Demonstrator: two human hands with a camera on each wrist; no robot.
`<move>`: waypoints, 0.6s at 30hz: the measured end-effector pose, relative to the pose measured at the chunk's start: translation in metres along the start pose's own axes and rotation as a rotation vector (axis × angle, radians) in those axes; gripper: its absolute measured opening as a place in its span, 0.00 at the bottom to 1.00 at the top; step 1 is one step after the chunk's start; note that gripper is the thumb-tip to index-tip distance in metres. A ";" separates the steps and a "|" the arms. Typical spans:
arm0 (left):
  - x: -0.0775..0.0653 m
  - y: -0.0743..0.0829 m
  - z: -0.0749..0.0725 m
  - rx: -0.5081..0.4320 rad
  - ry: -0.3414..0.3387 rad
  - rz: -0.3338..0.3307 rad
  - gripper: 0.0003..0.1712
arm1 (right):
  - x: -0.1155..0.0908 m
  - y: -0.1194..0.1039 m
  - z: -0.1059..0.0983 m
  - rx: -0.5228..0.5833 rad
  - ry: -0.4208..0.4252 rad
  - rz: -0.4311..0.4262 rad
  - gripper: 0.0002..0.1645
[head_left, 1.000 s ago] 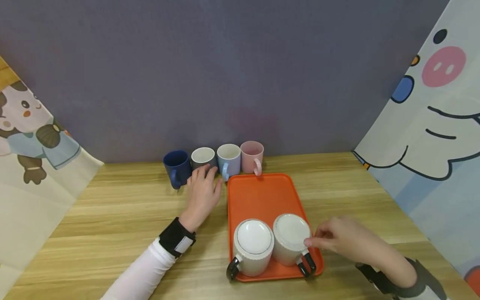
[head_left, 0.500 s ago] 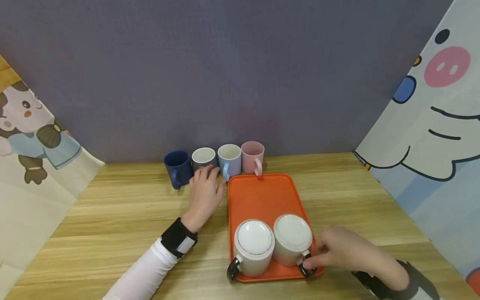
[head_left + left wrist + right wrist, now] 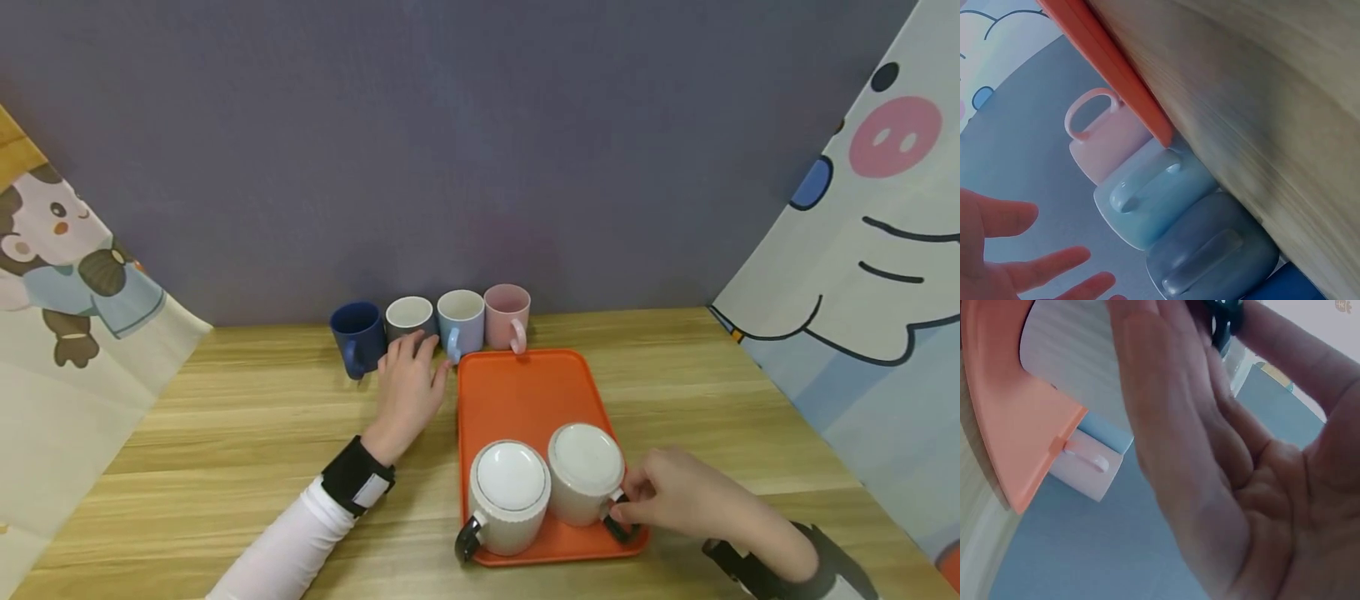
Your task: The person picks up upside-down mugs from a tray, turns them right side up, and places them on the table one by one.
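My right hand (image 3: 678, 496) pinches the black handle of a white ribbed mug (image 3: 587, 467), which stands bottom up on an orange tray (image 3: 525, 387). A matching white mug (image 3: 510, 492), also inverted, stands just left of it, its black handle toward the front. In the right wrist view, curled fingers and thumb meet at the dark handle (image 3: 1225, 319). My left hand (image 3: 407, 392) reaches in front of a grey mug (image 3: 410, 314), fingers spread and holding nothing. The left wrist view shows those fingers apart from the grey mug (image 3: 1213, 250).
At the back, a dark blue mug (image 3: 358, 333), the grey mug, a light blue mug (image 3: 461, 321) and a pink mug (image 3: 506, 315) stand upright in a row against a grey panel (image 3: 480, 167). The tray's far edge lies just before the pink mug. Wood-patterned table (image 3: 247, 433) surrounds everything.
My right hand has moved down to the right white mug's handle and taken hold of it; that mug has shifted and turned slightly. The left hand has barely moved.
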State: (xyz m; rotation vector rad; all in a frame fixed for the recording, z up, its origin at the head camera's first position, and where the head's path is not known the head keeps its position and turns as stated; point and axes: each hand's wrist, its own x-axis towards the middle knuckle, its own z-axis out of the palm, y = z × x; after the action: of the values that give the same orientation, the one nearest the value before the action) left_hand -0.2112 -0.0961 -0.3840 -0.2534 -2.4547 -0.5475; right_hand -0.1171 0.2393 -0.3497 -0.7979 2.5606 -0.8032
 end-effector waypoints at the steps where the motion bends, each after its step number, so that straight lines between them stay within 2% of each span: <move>1: 0.000 0.000 0.000 -0.002 -0.002 0.000 0.21 | 0.000 0.000 0.000 0.005 -0.002 -0.003 0.16; 7: -0.001 -0.001 0.000 0.013 0.023 0.013 0.20 | 0.003 0.003 -0.001 0.092 -0.024 -0.023 0.14; 11: -0.001 -0.002 0.000 0.021 0.013 0.000 0.21 | 0.003 0.003 -0.001 0.136 -0.042 -0.032 0.12; 18: -0.001 -0.003 -0.003 0.019 -0.003 -0.012 0.21 | 0.003 0.001 -0.002 0.196 -0.050 0.006 0.16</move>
State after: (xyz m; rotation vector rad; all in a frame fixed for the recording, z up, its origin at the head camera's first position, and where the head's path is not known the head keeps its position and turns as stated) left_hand -0.2100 -0.0998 -0.3834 -0.2318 -2.4647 -0.5286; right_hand -0.1205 0.2388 -0.3491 -0.7383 2.3936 -1.0014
